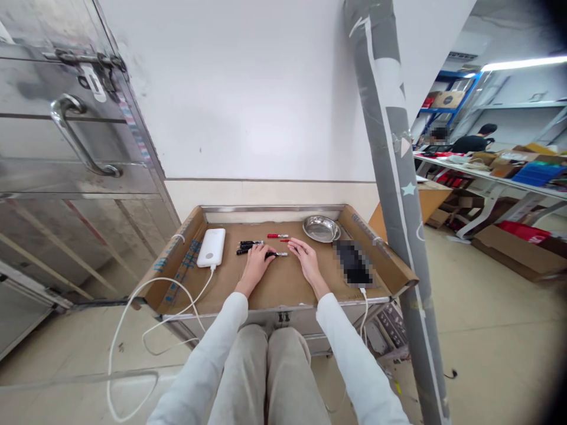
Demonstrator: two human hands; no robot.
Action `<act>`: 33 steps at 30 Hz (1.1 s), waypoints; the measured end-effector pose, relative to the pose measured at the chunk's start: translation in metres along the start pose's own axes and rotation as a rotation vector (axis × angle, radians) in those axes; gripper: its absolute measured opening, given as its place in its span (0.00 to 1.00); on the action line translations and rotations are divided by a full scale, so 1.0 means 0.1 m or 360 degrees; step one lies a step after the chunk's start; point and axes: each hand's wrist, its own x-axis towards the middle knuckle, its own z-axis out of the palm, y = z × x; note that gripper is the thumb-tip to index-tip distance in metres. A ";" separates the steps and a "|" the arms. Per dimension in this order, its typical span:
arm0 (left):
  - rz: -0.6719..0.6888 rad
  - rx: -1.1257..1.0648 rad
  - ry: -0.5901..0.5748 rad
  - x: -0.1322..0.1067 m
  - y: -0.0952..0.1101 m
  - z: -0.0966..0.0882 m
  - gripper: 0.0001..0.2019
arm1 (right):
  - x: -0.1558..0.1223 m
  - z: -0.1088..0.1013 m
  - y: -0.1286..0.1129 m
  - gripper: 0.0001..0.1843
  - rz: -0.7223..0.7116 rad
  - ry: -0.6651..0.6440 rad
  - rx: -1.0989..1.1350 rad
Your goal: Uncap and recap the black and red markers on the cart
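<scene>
My left hand (pixel 257 264) rests low over the cardboard-lined tray top, its fingers closed on a slim black stick with a silver end (pixel 280 254). Beside those fingers lie more black sticks (pixel 249 242) of the same sort, partly covered by the hand. My right hand (pixel 306 260) pinches a small, pointed red piece (pixel 284 240) between thumb and fingers; most of it is hidden. Just beyond the fingertips is a red stick with a silver end (pixel 275 236), lying flat. The exact kind of these sticks is too small to make out.
A round metal dish (pixel 321 229) stands at the back right. A white power bank (pixel 211 248) with a cable lies left, a blurred dark phone-like device (pixel 353 263) right. Raised cardboard edges (pixel 376 251) border the top. A grey wrapped pipe (pixel 390 147) rises at the right.
</scene>
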 end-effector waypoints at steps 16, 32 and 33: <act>0.0186 -0.0217 0.0153 -0.14 0.02 0.01 0.16 | -0.18 0.07 -0.05 0.22 -0.0588 -0.0487 -0.1428; 0.0110 -0.0414 0.0046 -0.19 0.13 0.02 0.09 | -0.39 0.15 -0.24 0.07 -0.0638 -0.0539 -0.1731; 0.0081 -0.0439 0.0078 -0.16 0.13 0.05 0.09 | -0.41 0.16 -0.26 0.07 -0.0648 -0.0581 -0.1747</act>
